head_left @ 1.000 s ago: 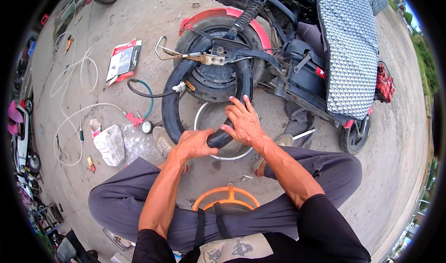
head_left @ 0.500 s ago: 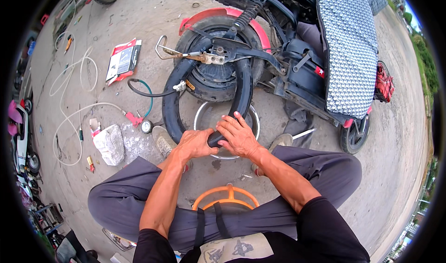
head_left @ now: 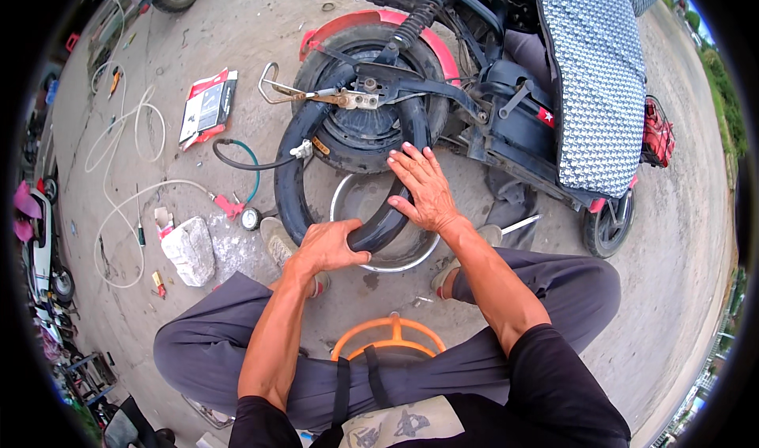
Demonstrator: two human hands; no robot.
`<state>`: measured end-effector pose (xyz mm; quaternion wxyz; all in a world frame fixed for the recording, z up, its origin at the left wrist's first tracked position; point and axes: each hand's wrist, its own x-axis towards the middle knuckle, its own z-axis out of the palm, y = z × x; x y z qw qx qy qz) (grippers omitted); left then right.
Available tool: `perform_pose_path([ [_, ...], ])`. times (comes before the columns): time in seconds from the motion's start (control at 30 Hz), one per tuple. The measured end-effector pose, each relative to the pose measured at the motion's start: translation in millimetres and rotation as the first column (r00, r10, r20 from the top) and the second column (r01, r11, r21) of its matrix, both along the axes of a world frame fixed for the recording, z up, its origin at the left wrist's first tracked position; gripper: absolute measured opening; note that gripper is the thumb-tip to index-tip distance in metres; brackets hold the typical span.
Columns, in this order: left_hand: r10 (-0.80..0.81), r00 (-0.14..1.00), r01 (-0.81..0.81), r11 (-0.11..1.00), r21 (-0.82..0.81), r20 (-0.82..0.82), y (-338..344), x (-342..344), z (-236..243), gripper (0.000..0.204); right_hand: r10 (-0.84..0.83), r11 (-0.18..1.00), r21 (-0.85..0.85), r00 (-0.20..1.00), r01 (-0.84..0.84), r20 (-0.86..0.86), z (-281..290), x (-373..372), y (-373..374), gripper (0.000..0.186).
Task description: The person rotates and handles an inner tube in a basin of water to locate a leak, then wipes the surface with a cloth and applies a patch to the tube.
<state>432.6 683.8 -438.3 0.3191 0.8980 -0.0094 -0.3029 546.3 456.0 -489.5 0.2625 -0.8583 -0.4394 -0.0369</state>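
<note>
Outdoors, bare concrete ground (head_left: pixel 237 21).

Blk tee (head_left: pixel 553 385), grey trousers (head_left: pixel 205 345)

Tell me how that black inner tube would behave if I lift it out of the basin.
The inner tube would probably flop; it already bends where the left hand grips it. It looks light. If the metal basin holds water, it may feel slick.

Black inner tube (head_left: pixel 294 181), looped from scooter wheel (head_left: pixel 370 100) into metal basin (head_left: pixel 348 196).
</note>
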Motion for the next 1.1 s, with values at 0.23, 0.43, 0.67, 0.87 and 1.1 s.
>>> perform_pose_path([
  [0.23, 0.03, 0.999, -0.03, 0.999, -0.027, -0.031, 1.3, 0.1, 0.9, 0.062, -0.322, 0.798, 0.337, 0.826, 0.499, -0.462, -28.2, 21.0, -14.9, 0.063],
  [0.43, 0.031, 0.999, -0.032, 0.999, -0.039, -0.031, 0.9, -0.2, -4.0, 0.062, -0.163, 0.725, 0.354, 0.647, 0.591, -0.745, -33.9, 5.6, -7.4, 0.078],
  [0.67, 0.023, 0.999, -0.023, 1.0, -0.005, -0.047, 1.0, -0.1, -6.5, 0.061, 0.16, 0.638, 0.344, 0.319, 0.689, -0.934, -34.1, -1.5, -1.2, 0.102],
  [0.87, 0.011, 1.0, -0.01, 1.0, 0.021, -0.021, 1.6, -3.5, -14.1, 0.061, 0.152, 0.757, 0.213, 0.151, 0.618, -0.977, -11.8, -16.9, -4.9, 0.1],
  [1.1, -0.123, 0.978, 0.106, 0.989, 0.106, 0.171, -9.5, -17.6, -39.5, 0.056, -0.027, 0.789, 0.12, 0.23, 0.602, -0.973, -32.1, -11.3, -11.3, 0.071],
])
